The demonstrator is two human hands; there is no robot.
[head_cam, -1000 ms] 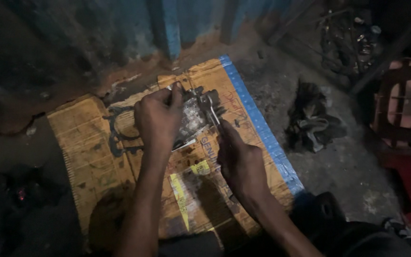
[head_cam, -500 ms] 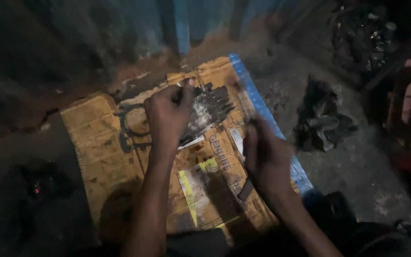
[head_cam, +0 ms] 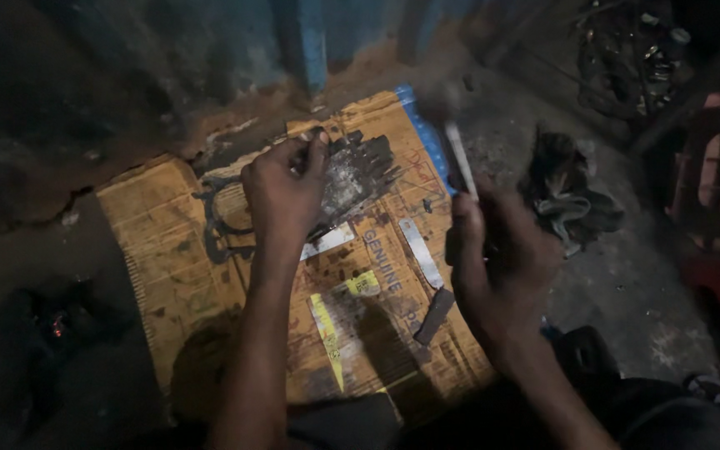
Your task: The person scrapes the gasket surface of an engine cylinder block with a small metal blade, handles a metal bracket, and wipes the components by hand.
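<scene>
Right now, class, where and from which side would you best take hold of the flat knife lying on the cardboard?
Grip the knife by its dark handle end, nearest the person, coming from above on the right hand's side. The pale blade points away toward the metal part.
</scene>
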